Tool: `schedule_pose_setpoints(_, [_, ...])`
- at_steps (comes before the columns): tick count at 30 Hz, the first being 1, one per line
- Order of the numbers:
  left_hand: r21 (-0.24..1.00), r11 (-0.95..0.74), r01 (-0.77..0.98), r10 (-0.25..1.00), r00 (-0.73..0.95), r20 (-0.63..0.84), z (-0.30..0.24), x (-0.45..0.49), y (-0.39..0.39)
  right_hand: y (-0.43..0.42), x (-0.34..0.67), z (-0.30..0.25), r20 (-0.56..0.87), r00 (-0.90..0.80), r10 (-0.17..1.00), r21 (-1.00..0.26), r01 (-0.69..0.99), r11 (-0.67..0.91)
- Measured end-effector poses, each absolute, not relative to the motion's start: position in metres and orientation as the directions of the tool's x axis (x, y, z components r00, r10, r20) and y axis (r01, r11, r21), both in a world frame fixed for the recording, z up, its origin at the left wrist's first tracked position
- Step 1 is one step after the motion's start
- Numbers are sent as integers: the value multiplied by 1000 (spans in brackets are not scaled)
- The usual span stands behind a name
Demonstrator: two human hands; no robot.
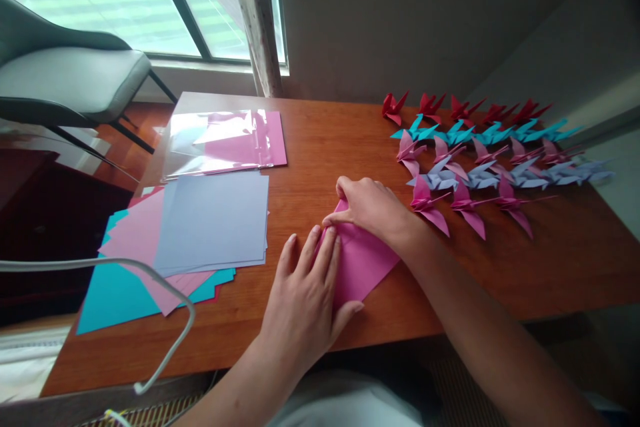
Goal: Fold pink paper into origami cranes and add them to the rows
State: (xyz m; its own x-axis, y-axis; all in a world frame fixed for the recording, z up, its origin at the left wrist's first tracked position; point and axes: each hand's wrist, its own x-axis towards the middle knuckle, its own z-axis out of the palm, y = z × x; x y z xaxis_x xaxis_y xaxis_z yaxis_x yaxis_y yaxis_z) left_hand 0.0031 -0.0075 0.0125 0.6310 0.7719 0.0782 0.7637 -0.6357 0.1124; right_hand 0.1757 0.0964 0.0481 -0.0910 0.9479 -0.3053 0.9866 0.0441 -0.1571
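Note:
A folded sheet of magenta origami paper lies on the wooden table in front of me, one corner pointing toward me. My left hand rests flat over its left side, fingers stretched out and thumb apart. At the far corner, my right hand pinches the paper between thumb and curled fingers, near the left fingertips. Part of the sheet is hidden beneath both hands. To the right of my right hand stand three magenta paper cranes.
Rows of red cranes, turquoise cranes, pink cranes and pale lavender cranes fill the back right. Lavender sheets overlap pink and turquoise sheets at left. A clear packet lies behind; a white cable curves in front.

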Motion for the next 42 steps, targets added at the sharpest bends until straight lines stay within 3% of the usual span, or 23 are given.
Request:
schedule_pose_setpoints(12, [152,-619,771,784,619,49,11,5,-8,122,201,40,-222,-103,970,-248,968,46])
schedule_pose_setpoints(19, [153,-624,766,778,627,39,13,4,-7,132,218,33,-232,-139,963,-398,917,36])
schedule_pose_setpoints(34, [96,-631,769,773,635,-4,23,5,-7,126,213,37,-183,-118,976,-247,966,70])
schedule_pose_setpoints(42, [132,-644,753,761,649,7,20,1,-8,124,214,36,-185,-150,971,-356,931,76])
